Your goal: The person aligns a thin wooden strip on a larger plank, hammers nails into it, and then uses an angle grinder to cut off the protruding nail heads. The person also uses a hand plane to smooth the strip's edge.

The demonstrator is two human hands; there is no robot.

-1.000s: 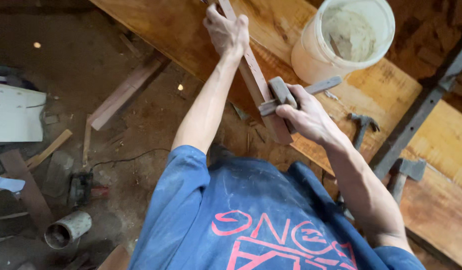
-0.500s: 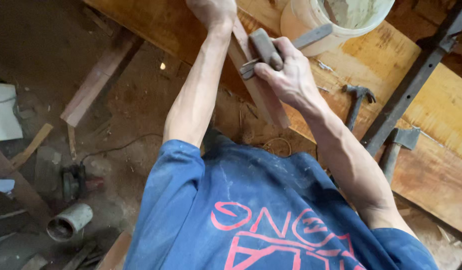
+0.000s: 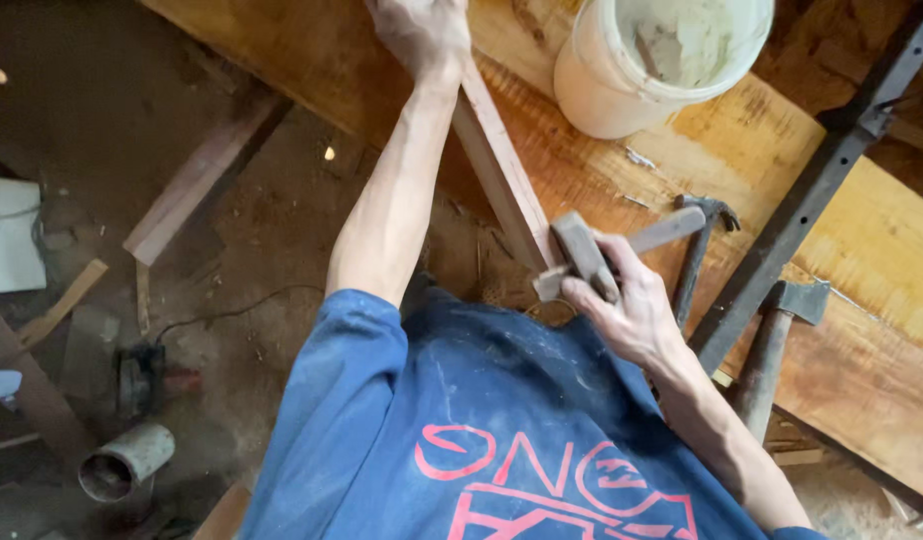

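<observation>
Head view: white bucket (image 3: 622, 90) holds pale residue; right hand's (image 3: 632, 310) fingers grip a hand plane (image 3: 587, 255).

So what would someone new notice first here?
Probably the hands: the right hand grips a small wooden plane on a slat, which the left hand steadies at the far end. Next, the white bucket on the orange plank, with a hammer and hatchet at right.
</observation>
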